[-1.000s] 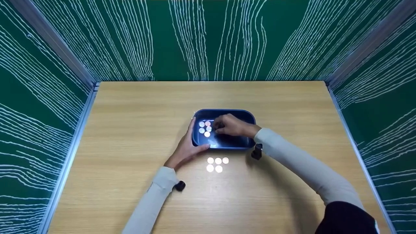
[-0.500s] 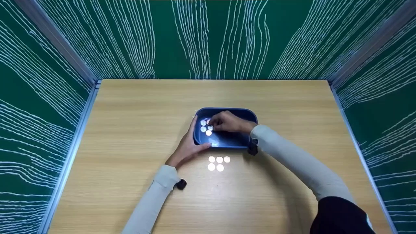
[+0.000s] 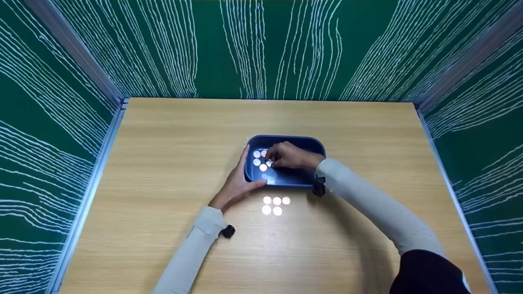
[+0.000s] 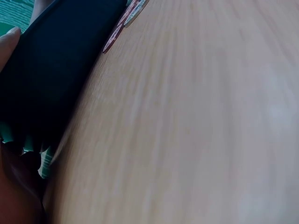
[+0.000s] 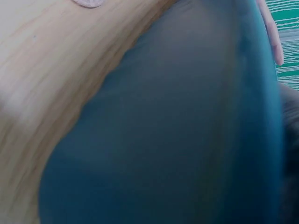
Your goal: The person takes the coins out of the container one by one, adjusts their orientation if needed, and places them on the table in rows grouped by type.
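Note:
A dark blue rectangular tray [image 3: 286, 179] sits mid-table with several coins [image 3: 256, 162] in its left part. My left hand [image 3: 236, 181] holds the tray by its left end, fingers along the left wall and thumb over the front rim. My right hand [image 3: 292, 156] reaches inside with curled fingers, pinching one coin [image 3: 269, 162] at the fingertips. The other coins there lie just left of these fingertips. Both wrist views are mostly filled by the tray's outer wall [image 5: 154, 116] and the wooden table, so the right fingertips are hidden there.
On the wooden table [image 3: 171, 147], in front of the tray, several more coins [image 3: 277, 201] lie in two short rows. Green walls with white wavy lines [image 3: 216, 49] enclose the back and sides, with grey metal posts [image 3: 453, 53] at the corners.
My right hand first moves left onto the coins, then slightly back right, and one coin shifts right with its fingertips. My left hand keeps its place on the tray.

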Available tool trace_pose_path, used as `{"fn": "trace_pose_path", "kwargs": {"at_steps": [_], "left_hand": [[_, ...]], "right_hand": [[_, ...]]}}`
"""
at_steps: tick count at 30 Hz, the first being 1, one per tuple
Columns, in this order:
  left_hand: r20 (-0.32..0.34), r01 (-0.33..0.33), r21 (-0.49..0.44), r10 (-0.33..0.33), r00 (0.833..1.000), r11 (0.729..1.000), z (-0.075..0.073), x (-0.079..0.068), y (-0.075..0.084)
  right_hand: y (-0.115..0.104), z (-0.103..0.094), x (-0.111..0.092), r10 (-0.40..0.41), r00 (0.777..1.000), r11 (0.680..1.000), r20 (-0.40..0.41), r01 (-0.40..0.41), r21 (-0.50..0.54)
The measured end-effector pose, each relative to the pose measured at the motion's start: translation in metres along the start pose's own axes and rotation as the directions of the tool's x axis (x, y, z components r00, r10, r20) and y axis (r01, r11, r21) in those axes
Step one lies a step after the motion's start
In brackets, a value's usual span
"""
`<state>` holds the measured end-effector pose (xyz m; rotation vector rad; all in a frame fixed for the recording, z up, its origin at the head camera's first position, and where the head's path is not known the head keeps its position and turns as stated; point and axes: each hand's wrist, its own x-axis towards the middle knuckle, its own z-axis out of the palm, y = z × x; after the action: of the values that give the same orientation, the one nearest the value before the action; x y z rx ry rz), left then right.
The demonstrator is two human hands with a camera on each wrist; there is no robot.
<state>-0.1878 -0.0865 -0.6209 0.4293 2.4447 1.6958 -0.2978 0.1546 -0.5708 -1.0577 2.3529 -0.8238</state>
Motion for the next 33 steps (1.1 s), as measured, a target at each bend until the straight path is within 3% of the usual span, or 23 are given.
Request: {"fn": "trace_pose_path", "kwargs": {"at_steps": [8, 18, 23, 33], "left_hand": [[-0.002, 0.004, 0.0, -0.004, 1.0, 1.0, 0.0, 0.0, 0.0], [-0.009, 0.003, -0.024, -0.003, 1.0, 1.0, 0.001, -0.001, -0.001], [-0.005, 0.014, -0.019, -0.014, 1.0, 1.0, 0.001, -0.001, -0.002], [-0.011, -0.003, -0.004, 0.003, 1.0, 1.0, 0.001, 0.001, -0.002]], "right_hand": [[0.0, 0.0, 0.0, 0.015, 1.0, 1.0, -0.018, -0.015, 0.005], [0.005, 0.009, -0.004, -0.027, 0.994, 1.0, -0.102, 0.027, -0.008], [-0.008, 0.009, -0.012, 0.012, 0.991, 1.0, -0.136, -0.011, 0.006], [-0.03, 0.003, -0.032, 0.088, 0.98, 0.989, -0.18, -0.064, 0.134]]}}
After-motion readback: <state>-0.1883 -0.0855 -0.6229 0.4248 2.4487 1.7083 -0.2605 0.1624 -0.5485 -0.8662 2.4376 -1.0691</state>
